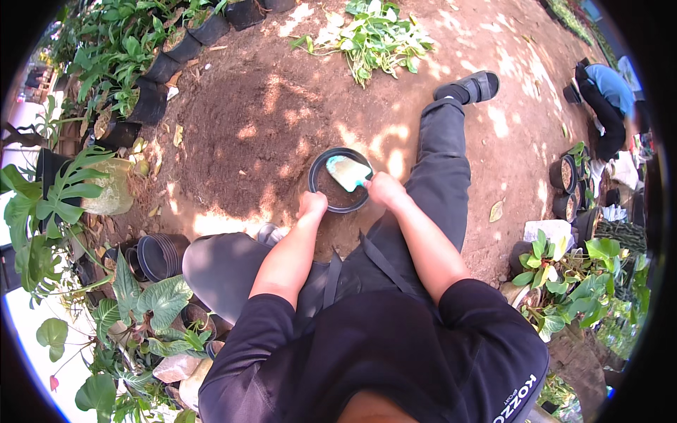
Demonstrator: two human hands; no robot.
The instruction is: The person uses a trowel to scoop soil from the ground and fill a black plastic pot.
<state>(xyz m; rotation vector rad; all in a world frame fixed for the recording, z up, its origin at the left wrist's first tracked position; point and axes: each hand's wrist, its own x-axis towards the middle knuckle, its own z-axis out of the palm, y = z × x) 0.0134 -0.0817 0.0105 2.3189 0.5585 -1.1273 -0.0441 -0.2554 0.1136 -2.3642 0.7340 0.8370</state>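
Observation:
A round black plastic plant pot (342, 208) stands on the ground between my legs, with brown soil (333, 187) inside it. My left hand (313, 204) grips the pot's rim on its near left side. In my right hand (385, 188) is the handle of a hand trowel (347, 172) with a pale, turquoise-edged blade. The blade lies over the pot's opening, above the soil, and points to the far left. My right fist covers most of the handle.
Loose dark soil (227, 127) spreads beyond the pot. Cut leafy vines (378, 39) lie on the ground ahead. Potted plants (153, 100) line the left, near nested empty black pots (158, 256). At the far right a person (608, 98) bends over near more pots (563, 174).

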